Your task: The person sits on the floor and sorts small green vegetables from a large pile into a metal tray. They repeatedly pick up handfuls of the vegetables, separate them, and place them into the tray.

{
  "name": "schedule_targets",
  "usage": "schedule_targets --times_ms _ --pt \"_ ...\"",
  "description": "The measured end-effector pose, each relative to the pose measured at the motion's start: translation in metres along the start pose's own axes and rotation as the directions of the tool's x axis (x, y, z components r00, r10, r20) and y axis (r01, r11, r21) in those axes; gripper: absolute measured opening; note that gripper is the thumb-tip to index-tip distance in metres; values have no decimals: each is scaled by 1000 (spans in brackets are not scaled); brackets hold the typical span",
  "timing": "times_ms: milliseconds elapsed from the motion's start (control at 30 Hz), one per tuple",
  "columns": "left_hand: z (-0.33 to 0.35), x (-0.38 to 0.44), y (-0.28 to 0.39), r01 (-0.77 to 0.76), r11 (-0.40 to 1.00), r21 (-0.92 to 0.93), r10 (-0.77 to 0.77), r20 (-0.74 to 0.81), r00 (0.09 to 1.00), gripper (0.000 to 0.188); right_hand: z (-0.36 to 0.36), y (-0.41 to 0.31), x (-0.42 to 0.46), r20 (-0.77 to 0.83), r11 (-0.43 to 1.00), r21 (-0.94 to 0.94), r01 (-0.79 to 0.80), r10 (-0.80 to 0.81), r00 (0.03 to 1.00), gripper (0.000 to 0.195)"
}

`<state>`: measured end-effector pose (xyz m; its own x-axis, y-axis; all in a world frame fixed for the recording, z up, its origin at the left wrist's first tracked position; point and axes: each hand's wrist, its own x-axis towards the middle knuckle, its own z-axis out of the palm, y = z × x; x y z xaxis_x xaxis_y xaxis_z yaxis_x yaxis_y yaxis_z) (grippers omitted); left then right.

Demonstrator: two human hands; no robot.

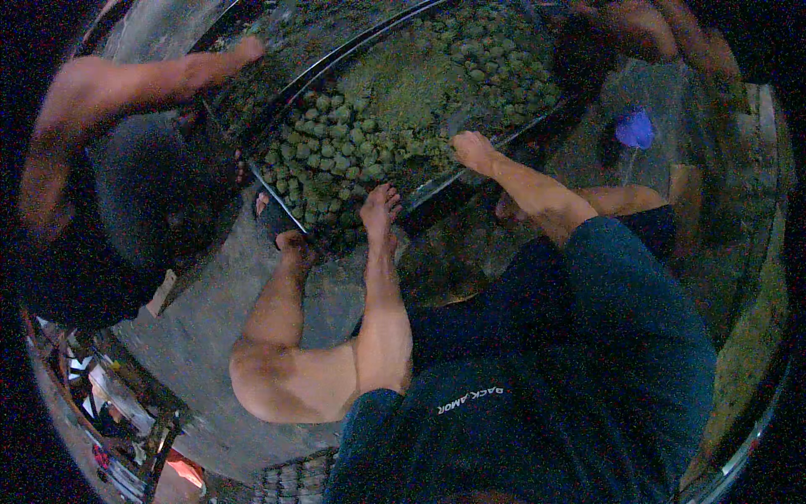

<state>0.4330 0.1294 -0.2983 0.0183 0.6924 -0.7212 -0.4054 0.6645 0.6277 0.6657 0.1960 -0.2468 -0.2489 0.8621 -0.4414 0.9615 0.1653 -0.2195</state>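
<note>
Before me lies a large metal-edged tray [277,195] of small round green fruits or nuts [334,145], with a band of finer green material [403,85] between two heaps. Over the near edge of the heap is my left hand [381,211], its fingers slightly bent and apart, with nothing seen in it. My right hand [473,151] reaches over the tray's near right side and touches or hovers over the green material. Its fingers are bent and partly hidden, so whether it holds anything cannot be told. The picture is dim and grainy.
A person [157,183] sits close at the left, one arm stretched over a second tray [289,31]. Another person's arms [648,31] show at the upper right. A purple-blue object [635,129] lies on the right. My bent legs flank my arms above the grey floor [214,315].
</note>
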Motion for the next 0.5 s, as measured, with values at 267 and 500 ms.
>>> schedule_targets --times_ms 267,500 --pt "18 14 -11 14 995 95 -23 92 996 30 32 2 9 12 999 -25 -45 45 999 22" --pt "0 -3 -41 374 910 -178 -290 371 882 48 36 -113 -64 -41 998 54 21 -19 999 36"
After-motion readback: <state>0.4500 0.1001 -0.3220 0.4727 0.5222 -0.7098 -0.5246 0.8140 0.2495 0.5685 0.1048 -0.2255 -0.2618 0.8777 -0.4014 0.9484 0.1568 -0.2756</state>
